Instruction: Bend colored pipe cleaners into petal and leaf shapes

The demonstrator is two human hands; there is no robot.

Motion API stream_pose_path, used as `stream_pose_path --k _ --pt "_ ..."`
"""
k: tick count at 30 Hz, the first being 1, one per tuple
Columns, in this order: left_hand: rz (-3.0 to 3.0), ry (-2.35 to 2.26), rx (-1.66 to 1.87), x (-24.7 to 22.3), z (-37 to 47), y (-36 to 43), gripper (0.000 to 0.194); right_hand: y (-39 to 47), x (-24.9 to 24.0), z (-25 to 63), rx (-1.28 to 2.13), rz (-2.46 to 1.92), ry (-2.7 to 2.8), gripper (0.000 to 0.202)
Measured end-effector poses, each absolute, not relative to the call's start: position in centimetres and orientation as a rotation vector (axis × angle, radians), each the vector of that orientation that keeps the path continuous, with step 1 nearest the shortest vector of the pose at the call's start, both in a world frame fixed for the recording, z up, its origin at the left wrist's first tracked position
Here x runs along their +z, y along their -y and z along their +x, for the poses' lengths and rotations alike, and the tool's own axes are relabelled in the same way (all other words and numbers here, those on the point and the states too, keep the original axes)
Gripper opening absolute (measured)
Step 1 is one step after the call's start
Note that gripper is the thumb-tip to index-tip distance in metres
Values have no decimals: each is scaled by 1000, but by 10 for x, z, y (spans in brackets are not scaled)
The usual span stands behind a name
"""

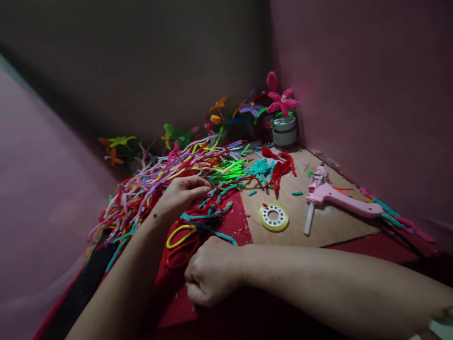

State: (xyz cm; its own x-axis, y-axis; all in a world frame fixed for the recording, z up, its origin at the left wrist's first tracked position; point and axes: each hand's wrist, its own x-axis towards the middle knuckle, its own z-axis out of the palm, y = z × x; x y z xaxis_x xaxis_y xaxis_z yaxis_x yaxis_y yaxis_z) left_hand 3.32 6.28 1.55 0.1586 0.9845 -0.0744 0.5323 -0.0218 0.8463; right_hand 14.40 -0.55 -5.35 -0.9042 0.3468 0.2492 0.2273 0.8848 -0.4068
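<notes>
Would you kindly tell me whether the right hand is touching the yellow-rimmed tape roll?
Apart. The head view shows the right hand nearer the wearer than the yellow-rimmed tape roll, with bare wooden board visible between them.

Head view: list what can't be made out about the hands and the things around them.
Right hand, head view: its own curl hides the palm and whatever it may hold.
Left hand, head view: its tips blend into the fuzzy stems, so a grip is unclear.
Yellow-green flower, head view: shadow hides its base.
Pale item, head view: cut off by the right edge.
</notes>
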Motion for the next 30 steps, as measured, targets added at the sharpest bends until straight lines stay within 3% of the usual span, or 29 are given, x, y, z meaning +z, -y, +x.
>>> stream_pose_path --k 13,23,30 --pt "2430 -1668 648 -38 -16 -65 21 9 -66 136 432 -422 2664 25" --pt "2508 -1683 549 -53 -10 -64 21 8 -71 135 439 -433 2608 21" --pt "2403 -1551 822 -46 3 -58 15 2 -69 135 463 -490 2465 22"
